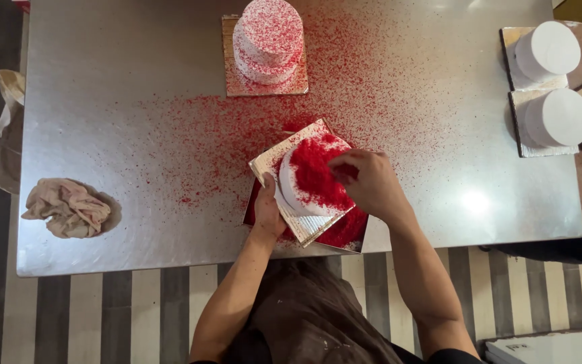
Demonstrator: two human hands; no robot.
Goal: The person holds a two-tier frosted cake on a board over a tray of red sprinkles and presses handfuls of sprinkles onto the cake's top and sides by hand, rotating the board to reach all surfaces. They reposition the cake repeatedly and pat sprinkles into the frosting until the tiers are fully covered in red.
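Looking down from the head camera, a person is standing at the near edge of a shiny metal table (102, 135). The left hand (268, 210) is holding the near left side of a square silver cake board (272, 160), and its fingers are curling around the edge, thumb on top. The board is tilting up over a tray of red crumbs (345, 231) that is sitting at the table's near edge. A round white cake (292, 192) is sitting on the board, and red crumbs are covering most of its top. The right hand (366, 183) is lying on the cake's right side, touching the red crumbs. Its fingers are bending in loosely, and I cannot tell if they are holding any crumbs. Red crumbs are lying all over the middle of the table. At the far edge, another white cake with red speckles (268, 37) is sitting on its own square board. Far off to the right, two plain white cakes (551, 84) are sitting on boards, one just behind the other. A crumpled beige cloth (67, 207) is lying near the left end of the table, well apart from the hands. The floor (136, 317) below is showing dark and light stripes.
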